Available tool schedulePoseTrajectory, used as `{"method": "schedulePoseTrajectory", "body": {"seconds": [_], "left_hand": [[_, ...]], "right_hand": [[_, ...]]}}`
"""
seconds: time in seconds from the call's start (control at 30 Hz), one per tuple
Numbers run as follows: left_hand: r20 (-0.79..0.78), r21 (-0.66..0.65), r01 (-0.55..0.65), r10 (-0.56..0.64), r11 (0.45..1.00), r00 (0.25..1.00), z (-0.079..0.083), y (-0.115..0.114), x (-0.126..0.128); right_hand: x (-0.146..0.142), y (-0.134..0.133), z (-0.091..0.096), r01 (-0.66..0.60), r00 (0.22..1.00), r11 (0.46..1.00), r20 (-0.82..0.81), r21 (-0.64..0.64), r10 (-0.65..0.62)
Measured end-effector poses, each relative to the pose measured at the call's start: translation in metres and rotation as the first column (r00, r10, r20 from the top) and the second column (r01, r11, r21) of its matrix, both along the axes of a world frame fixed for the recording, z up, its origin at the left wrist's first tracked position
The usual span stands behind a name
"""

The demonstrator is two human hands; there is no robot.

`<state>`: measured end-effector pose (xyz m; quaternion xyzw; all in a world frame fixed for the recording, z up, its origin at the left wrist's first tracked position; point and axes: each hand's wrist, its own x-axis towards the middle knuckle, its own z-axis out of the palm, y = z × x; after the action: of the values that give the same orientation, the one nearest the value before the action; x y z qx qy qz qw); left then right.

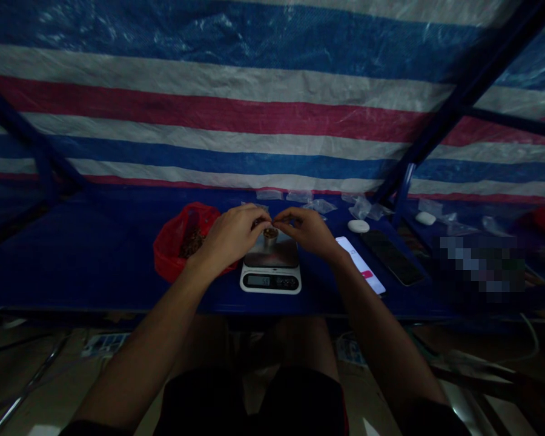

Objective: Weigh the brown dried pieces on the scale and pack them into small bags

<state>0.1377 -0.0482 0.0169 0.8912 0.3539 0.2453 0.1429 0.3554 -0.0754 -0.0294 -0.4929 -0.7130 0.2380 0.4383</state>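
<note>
A white kitchen scale (270, 281) with a metal top lies on the blue table in front of me, its display lit. On its plate stands a small metal cup (270, 237) with brownish bits in it. My left hand (238, 230) is just above the cup, thumb and fingers pinched. Facing it, my right hand (306, 229) is also pinched, its fingertips almost meeting the left ones. Whatever sits between the fingertips is too small to make out. Beside my left wrist, an open red plastic bag (167, 247) holds a heap of small brown pieces (191, 242).
Clear plastic bags (320, 206) lie along the table's back. At right are a lit phone (361, 266), a dark phone (393, 257) and white earbud-like cases (358, 226). Blue metal bars (436, 121) slant up before a striped tarp (254, 115).
</note>
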Motion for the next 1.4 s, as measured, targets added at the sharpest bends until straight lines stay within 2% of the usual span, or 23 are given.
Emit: {"method": "schedulePoseTrajectory", "body": {"seconds": [0.3, 0.57, 0.7, 1.13, 1.4], "left_hand": [[-0.047, -0.007, 0.030, -0.030, 1.000, 0.998, -0.002, -0.005, 0.007], [-0.124, 0.121, 0.078, -0.063, 0.990, 0.990, -0.015, -0.002, 0.009], [-0.150, 0.116, 0.110, -0.092, 0.987, 0.984, -0.017, -0.003, 0.012], [-0.052, 0.060, 0.100, -0.097, 0.993, 0.994, -0.020, -0.001, 0.006], [0.008, 0.045, 0.104, -0.105, 0.994, 0.994, -0.017, -0.005, 0.004]], "right_hand": [[0.002, 0.003, -0.004, -0.067, 0.995, 0.997, -0.071, -0.044, 0.063], [0.004, 0.004, -0.010, -0.019, 0.992, 0.997, -0.125, -0.080, 0.009], [0.006, 0.005, -0.013, -0.047, 0.987, 0.996, -0.156, -0.077, 0.034], [0.001, 0.002, -0.016, -0.039, 0.983, 0.995, -0.181, -0.090, 0.022], [0.002, 0.000, -0.015, -0.076, 0.976, 0.991, -0.213, -0.108, 0.051]]}}
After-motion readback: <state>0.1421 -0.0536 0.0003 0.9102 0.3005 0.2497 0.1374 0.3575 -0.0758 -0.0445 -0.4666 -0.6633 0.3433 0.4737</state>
